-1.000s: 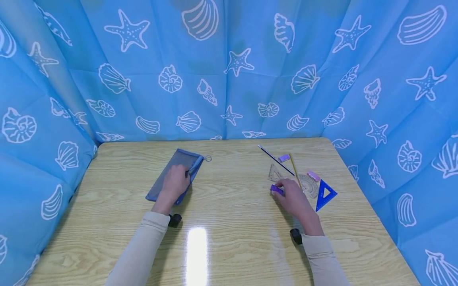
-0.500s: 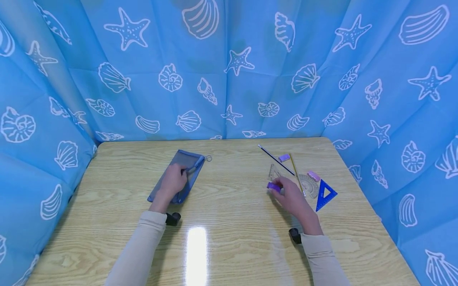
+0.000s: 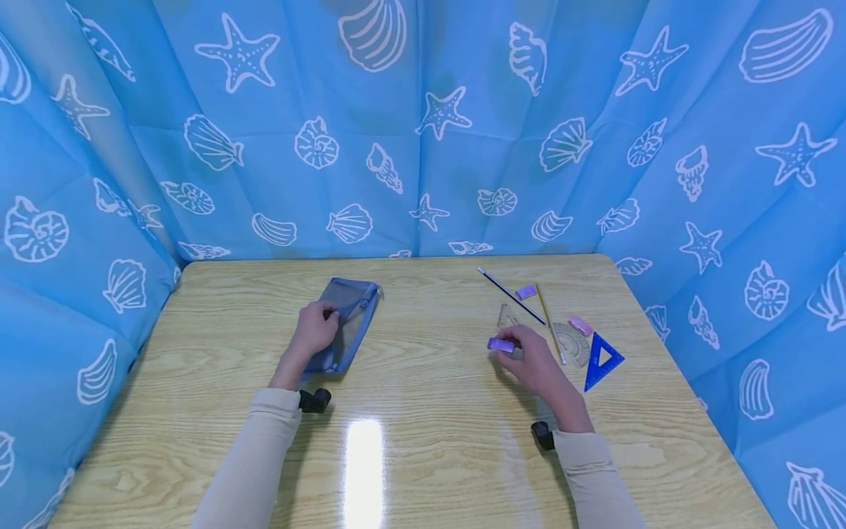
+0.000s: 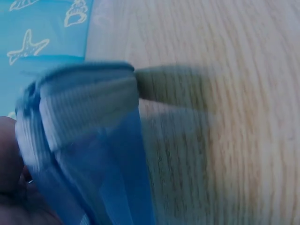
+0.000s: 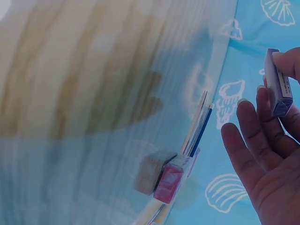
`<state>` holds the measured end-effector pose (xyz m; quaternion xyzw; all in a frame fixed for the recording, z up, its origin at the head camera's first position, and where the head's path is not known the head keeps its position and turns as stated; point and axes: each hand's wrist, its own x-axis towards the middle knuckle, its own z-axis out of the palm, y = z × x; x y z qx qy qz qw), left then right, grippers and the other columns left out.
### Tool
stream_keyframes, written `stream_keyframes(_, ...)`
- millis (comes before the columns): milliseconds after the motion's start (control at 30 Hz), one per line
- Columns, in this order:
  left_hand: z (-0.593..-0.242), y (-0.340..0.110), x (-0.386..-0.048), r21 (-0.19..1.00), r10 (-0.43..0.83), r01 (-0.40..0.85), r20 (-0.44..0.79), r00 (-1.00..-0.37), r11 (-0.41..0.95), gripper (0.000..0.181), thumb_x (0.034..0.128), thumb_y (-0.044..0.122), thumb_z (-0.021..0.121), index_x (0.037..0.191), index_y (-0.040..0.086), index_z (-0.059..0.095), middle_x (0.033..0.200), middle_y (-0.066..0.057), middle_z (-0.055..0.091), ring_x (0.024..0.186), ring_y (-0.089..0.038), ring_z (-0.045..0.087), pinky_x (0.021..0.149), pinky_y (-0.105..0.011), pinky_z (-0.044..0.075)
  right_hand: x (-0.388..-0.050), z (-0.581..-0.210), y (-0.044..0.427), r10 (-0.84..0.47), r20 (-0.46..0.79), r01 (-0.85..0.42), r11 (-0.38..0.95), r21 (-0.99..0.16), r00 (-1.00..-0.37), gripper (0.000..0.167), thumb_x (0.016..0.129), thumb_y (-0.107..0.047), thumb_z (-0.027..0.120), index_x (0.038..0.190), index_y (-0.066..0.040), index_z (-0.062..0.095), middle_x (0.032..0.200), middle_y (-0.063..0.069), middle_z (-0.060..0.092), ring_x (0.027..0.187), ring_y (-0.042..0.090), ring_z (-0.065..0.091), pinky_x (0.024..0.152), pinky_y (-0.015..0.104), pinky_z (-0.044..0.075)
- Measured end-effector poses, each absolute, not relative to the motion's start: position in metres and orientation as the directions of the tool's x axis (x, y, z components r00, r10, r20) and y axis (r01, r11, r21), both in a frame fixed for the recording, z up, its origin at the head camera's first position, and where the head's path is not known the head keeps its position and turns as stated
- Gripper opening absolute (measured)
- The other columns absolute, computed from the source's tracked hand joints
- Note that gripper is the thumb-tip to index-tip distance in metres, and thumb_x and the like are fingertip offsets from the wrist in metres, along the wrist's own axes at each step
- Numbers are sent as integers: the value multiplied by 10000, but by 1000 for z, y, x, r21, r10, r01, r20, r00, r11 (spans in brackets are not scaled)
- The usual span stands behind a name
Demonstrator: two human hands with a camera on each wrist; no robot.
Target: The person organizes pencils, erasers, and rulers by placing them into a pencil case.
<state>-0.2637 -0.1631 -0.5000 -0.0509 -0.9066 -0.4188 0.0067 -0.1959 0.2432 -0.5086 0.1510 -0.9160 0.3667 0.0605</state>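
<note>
A grey-blue mesh zip pouch [image 3: 350, 345] lies left of centre in the head view. My left hand [image 3: 314, 328] pinches its upper side, and the mouth gapes towards the right. In the left wrist view the pouch [image 4: 112, 168] is blurred, with the fingers at its left side. My right hand [image 3: 534, 361] holds a purple eraser [image 3: 500, 344] just above the table. In the right wrist view the thumb and fingers pinch this eraser [image 5: 280, 86], while other fingers extend beside it.
Beyond and beside my right hand lie a dark pencil [image 3: 510, 295], a yellow pencil [image 3: 550, 323], another purple eraser [image 3: 526, 292], a pink eraser [image 3: 580, 326], a clear set square [image 3: 506, 317], a clear protractor [image 3: 576, 350] and a blue set square [image 3: 597, 374]. A blue curtain [image 3: 396, 95] surrounds the table.
My left hand has drawn the pouch's side leftwards, so its mouth gapes wider. My right hand has shifted a little left with the eraser.
</note>
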Motion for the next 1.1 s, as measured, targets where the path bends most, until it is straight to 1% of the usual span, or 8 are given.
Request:
stream_keyframes(67,-501,-164,-263,775,79,76,34,-996,627,333,1039,23,450,1269,-155,612,1216,-329,643,1000,-383,642,815,-452,552,-197,-509,243,-237,226,-328,688,-648,-945,237,898,-22,748,1119,12,670,1065,137,665,987,267,638,867,451,564)
stream_keyframes(267,-499,-164,-261,834,60,21,-15,-998,551,337,1052,35,440,1285,-142,609,1209,-309,647,1069,-395,628,852,-435,547,-197,-507,240,-244,204,-317,685,-656,-948,213,902,-32,745,1105,-17,680,1049,108,652,955,236,617,827,411,547)
stream_keyframes(367,-497,-164,-260,877,56,-3,-33,-998,481,338,1053,25,433,1285,-155,599,1177,-317,662,1087,-409,642,847,-344,546,-196,-507,238,-254,190,-314,674,-668,-948,209,907,-27,739,1108,-18,681,1058,108,646,965,235,618,836,405,552)
stream_keyframes(467,-498,-164,-260,909,58,-22,-50,-997,416,335,1061,17,420,1291,-160,589,1137,-317,680,1049,-402,675,786,-228,528,-195,-506,236,-264,182,-315,658,-684,-947,204,909,-26,740,1105,-19,683,1065,110,648,980,237,619,858,410,557)
stream_keyframes(567,-498,-164,-261,920,56,-21,-46,-997,391,329,1063,10,420,1289,-159,590,1117,-312,693,996,-366,698,715,-166,505,-195,-503,232,-280,186,-328,646,-689,-942,198,912,-37,741,1102,-24,687,1063,104,654,984,237,619,866,422,556)
stream_keyframes(700,-500,-164,-261,924,55,-16,-40,-998,383,325,1069,17,423,1289,-147,597,1118,-302,695,948,-307,707,700,-171,513,-197,-499,228,-303,204,-358,641,-679,-931,182,910,-50,746,1085,-35,696,1043,85,673,969,229,620,858,425,558)
stream_keyframes(867,-501,-165,-259,944,68,-23,-48,-997,328,323,1074,17,413,1287,-149,592,1131,-317,674,948,-291,703,730,-196,555,-200,-497,222,-330,214,-384,641,-664,-920,178,903,-50,752,1074,-40,705,1029,66,688,975,226,636,871,425,569)
stream_keyframes(1100,-502,-167,-257,968,98,-48,-74,-992,247,328,1081,25,392,1300,-154,559,1124,-345,652,834,-158,687,638,-189,540,-203,-494,213,-352,208,-397,643,-655,-913,165,912,-67,748,1070,-42,710,1026,60,684,967,208,633,879,430,560)
